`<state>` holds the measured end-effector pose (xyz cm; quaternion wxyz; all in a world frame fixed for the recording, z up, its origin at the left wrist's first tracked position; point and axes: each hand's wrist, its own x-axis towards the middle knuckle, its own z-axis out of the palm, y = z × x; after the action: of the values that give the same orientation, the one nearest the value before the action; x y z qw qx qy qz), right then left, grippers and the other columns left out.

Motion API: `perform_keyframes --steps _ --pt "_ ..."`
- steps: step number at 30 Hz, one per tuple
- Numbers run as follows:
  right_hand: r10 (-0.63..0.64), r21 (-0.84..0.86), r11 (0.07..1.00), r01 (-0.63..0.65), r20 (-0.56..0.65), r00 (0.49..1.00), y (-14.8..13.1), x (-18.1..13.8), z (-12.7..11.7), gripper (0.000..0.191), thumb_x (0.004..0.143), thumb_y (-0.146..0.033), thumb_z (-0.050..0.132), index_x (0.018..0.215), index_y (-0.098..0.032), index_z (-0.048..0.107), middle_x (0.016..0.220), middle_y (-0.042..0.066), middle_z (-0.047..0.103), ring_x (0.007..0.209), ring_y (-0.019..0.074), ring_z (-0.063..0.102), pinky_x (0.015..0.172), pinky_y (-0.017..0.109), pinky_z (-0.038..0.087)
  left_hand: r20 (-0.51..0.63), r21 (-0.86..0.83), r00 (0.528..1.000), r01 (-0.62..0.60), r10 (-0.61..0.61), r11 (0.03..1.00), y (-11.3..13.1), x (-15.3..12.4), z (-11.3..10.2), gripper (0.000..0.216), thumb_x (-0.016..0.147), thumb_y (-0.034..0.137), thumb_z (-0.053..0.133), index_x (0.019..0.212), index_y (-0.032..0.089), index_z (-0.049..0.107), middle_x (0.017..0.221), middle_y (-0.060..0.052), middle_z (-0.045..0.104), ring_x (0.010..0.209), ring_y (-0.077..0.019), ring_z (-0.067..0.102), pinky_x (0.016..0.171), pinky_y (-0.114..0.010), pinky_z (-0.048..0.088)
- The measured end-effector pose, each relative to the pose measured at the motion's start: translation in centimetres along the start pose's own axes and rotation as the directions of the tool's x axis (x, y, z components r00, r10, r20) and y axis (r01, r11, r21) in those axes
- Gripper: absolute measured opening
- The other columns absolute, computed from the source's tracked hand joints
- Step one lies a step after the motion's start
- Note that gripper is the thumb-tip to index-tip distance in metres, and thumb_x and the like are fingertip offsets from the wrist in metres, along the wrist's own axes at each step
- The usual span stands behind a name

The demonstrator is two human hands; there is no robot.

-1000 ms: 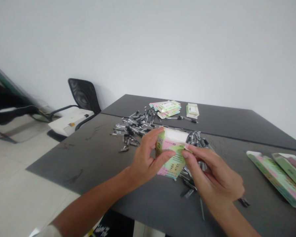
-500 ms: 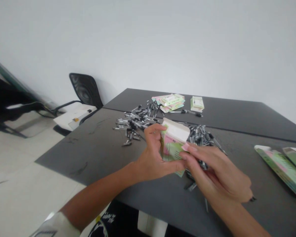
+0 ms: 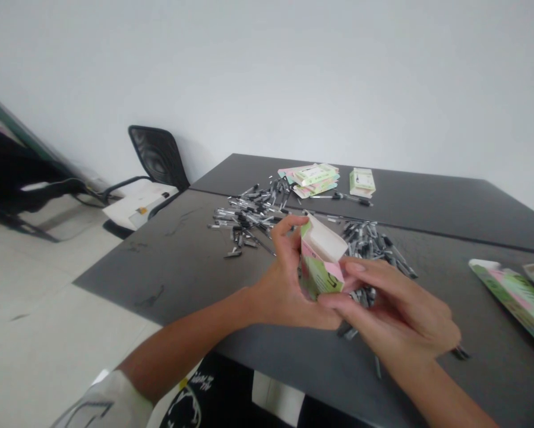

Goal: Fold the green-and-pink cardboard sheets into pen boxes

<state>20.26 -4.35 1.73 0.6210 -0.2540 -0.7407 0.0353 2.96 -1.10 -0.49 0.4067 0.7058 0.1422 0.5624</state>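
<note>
A small green, pink and white cardboard box (image 3: 321, 261) is held above the dark table (image 3: 177, 261), tilted, with its white inner side facing up. My left hand (image 3: 288, 285) grips its left side, thumb and fingers wrapped round it. My right hand (image 3: 395, 309) pinches its right lower edge with the fingertips. Behind the box lies a scattered heap of black and silver pens (image 3: 253, 217).
Flat green-pink cartons (image 3: 313, 177) and a small box (image 3: 362, 181) lie at the table's far side. More flat cartons (image 3: 516, 297) lie at the right edge. A black chair (image 3: 157, 157) and a white object stand on the floor at left.
The box has been turned and folded narrower between both hands, its white side now up. The view has shifted slightly, with the table appearing a bit further right.
</note>
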Motion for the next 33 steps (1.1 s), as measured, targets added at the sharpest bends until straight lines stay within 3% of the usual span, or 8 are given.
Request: perform_keyframes --steps 4,7,13,17,21,24,27,33 --pt "0.126 0.14 0.983 -0.115 -0.073 0.989 0.0 0.0 0.7 0.043 0.081 -0.028 0.098 0.118 -0.027 0.076 0.084 0.0 0.078 0.07 0.0192 0.075 0.067 0.034 0.066 -0.005 0.042 0.999 0.042 -0.042 0.998 0.2 -0.5 0.3 0.114 0.07 0.012 0.089 0.154 0.04 0.018 0.126 -0.006 0.054 0.095 -0.0189 0.068 0.076 -0.033 0.061" --pt "0.195 0.239 0.957 -0.167 -0.097 0.976 -0.4 0.3 1.1 0.041 0.081 -0.034 0.098 0.111 -0.026 0.071 0.084 -0.001 0.074 0.063 0.0147 0.069 0.059 0.028 0.06 0.037 0.077 0.999 0.015 -0.018 0.997 0.2 -0.6 0.3 0.117 0.066 0.007 0.086 0.154 0.04 0.017 0.116 -0.003 0.055 0.088 -0.0182 0.066 0.069 -0.031 0.059" --pt "0.258 0.309 0.919 -0.246 0.004 0.966 -0.8 0.4 1.3 0.036 0.089 -0.046 0.09 0.106 -0.026 0.066 0.079 -0.004 0.07 0.059 0.0125 0.064 0.055 0.024 0.056 0.117 0.053 0.991 -0.069 0.063 0.996 0.4 -0.6 0.0 0.104 0.073 0.016 0.086 0.151 0.039 0.021 0.114 -0.002 0.05 0.088 -0.0174 0.061 0.07 -0.031 0.058" --pt "0.311 0.346 0.883 -0.316 0.071 0.948 -1.1 0.7 1.2 0.035 0.092 -0.052 0.086 0.1 -0.026 0.064 0.075 -0.005 0.067 0.057 0.0112 0.06 0.054 0.022 0.053 0.123 0.084 0.99 -0.08 0.07 0.993 0.3 -1.1 0.2 0.103 0.072 0.011 0.08 0.151 0.038 0.019 0.11 -0.001 0.049 0.086 -0.0178 0.063 0.069 -0.033 0.061" --pt "0.407 0.352 0.832 -0.428 0.137 0.903 -1.8 1.3 1.0 0.031 0.095 -0.049 0.084 0.094 -0.026 0.063 0.07 -0.006 0.064 0.054 0.0107 0.058 0.049 0.021 0.049 0.105 0.204 0.991 -0.099 0.079 0.974 0.0 -1.4 0.1 0.103 0.07 0.006 0.077 0.15 0.037 0.019 0.098 0.002 0.048 0.074 -0.0157 0.061 0.062 -0.032 0.061" --pt "0.447 0.358 0.806 -0.472 0.155 0.881 -2.2 1.6 0.9 0.027 0.095 -0.043 0.083 0.092 -0.025 0.063 0.07 -0.006 0.064 0.053 0.0101 0.058 0.047 0.019 0.049 0.111 0.26 0.979 -0.196 0.173 0.945 -0.2 -1.1 -0.1 0.101 0.07 0.007 0.076 0.148 0.035 0.02 0.099 0.001 0.047 0.07 -0.0153 0.061 0.058 -0.033 0.06" --pt "0.471 0.355 0.795 -0.492 0.152 0.869 -2.3 1.6 0.9 0.023 0.094 -0.037 0.083 0.092 -0.025 0.064 0.071 -0.006 0.064 0.054 0.0098 0.057 0.046 0.017 0.049 0.151 0.253 0.952 -0.297 0.266 0.921 -0.4 -0.6 -0.3 0.1 0.069 0.008 0.075 0.148 0.035 0.021 0.098 0.002 0.05 0.067 -0.0152 0.061 0.057 -0.034 0.06" --pt "0.454 0.347 0.809 -0.474 0.143 0.879 -2.2 1.3 0.9 0.016 0.097 -0.031 0.078 0.093 -0.025 0.064 0.071 -0.006 0.065 0.055 0.0095 0.059 0.049 0.017 0.05 0.124 0.298 0.955 -0.295 0.27 0.908 -0.4 -0.5 -0.5 0.099 0.069 0.011 0.076 0.147 0.038 0.022 0.113 -0.004 0.049 0.072 -0.0149 0.059 0.058 -0.034 0.057"
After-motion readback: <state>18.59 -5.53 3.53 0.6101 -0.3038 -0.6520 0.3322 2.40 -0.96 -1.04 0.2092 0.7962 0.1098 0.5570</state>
